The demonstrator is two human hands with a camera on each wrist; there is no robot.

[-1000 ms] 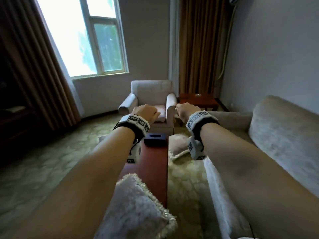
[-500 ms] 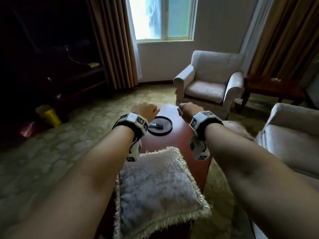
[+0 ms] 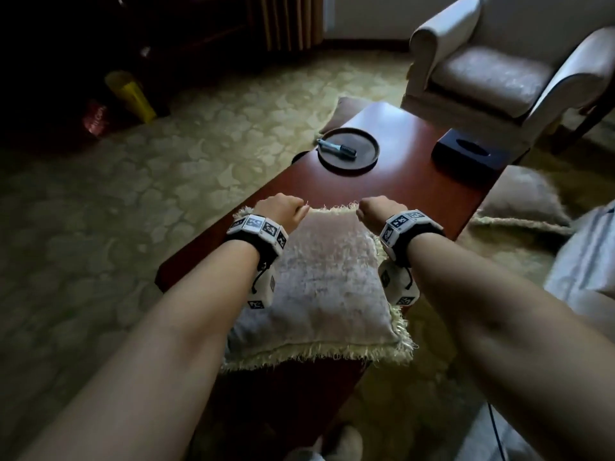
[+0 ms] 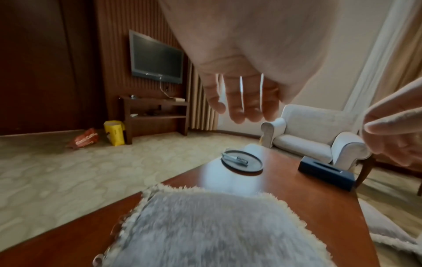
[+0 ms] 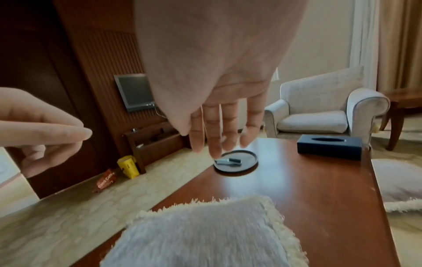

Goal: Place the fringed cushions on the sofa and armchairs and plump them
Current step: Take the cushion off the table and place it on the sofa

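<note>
A grey plush cushion with a cream fringe (image 3: pixel 319 281) lies flat on the near end of the red-brown coffee table (image 3: pixel 416 194). My left hand (image 3: pixel 283 211) and right hand (image 3: pixel 376 211) hover side by side over its far edge. In the left wrist view the left hand's fingers (image 4: pixel 244 101) hang relaxed above the cushion (image 4: pixel 205 231) and hold nothing. The right hand's fingers (image 5: pixel 219 133) hang the same way over the cushion (image 5: pixel 200 234). A second fringed cushion (image 3: pixel 522 197) lies on the carpet right of the table. A third cushion (image 3: pixel 346 111) lies on the carpet by the table's far left corner. A pale armchair (image 3: pixel 499 71) stands beyond the table.
On the table sit a round black tray (image 3: pixel 347 149) with a pen in it and a dark tissue box (image 3: pixel 469 154). The sofa's edge (image 3: pixel 585 261) shows at the right. A yellow bag (image 3: pixel 131 94) and a red packet lie by the TV stand (image 4: pixel 155 115).
My view has swung down from the window and armchair to the coffee table. Both hands have come down and back to the far edge of the near cushion.
</note>
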